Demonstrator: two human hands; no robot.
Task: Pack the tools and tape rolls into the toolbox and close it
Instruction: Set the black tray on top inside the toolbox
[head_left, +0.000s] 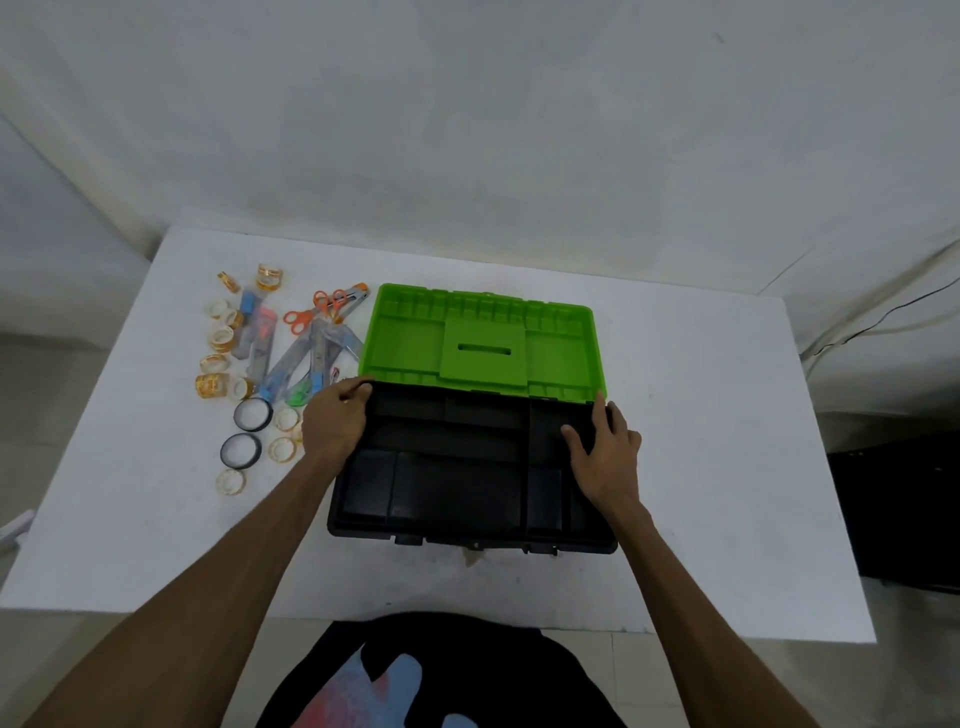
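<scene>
A black toolbox (470, 475) sits in the middle of the frame on a white table (717, 457), its long axis running left to right across the picture. Its green lid (483, 343) is thrown fully open and lies back toward the top of the frame, inner side up, hinged along the box's far edge. A black tray with several compartments fills the top of the box, and nothing shows in them.

The left hand (335, 423) grips the tray's upper left corner, fingers curled over the edge. The right hand (605, 449) rests on the tray's right end, fingers fairly straight and slightly spread, thumb down inside the right compartment and the other fingers along the outer rim.

Left of the box, in the left middle of the frame, the loose things lie in a heap. Orange-handled scissors (311, 310) lie at the top of the heap, handles toward the lid's upper left corner. Packaged tools (306, 358) in clear plastic lie slanted, their long axes running from lower left to upper right. Small clear tape rolls (221, 338) with yellow print scatter down the heap's left side, and two black tape rolls (253, 414) lie flat near the left wrist.

Behind the table rises a pale, plain wall (467, 114). A dark cable (883, 319) trails at the right edge of the frame. The person's black printed shirt (441, 675) shows at the bottom.
</scene>
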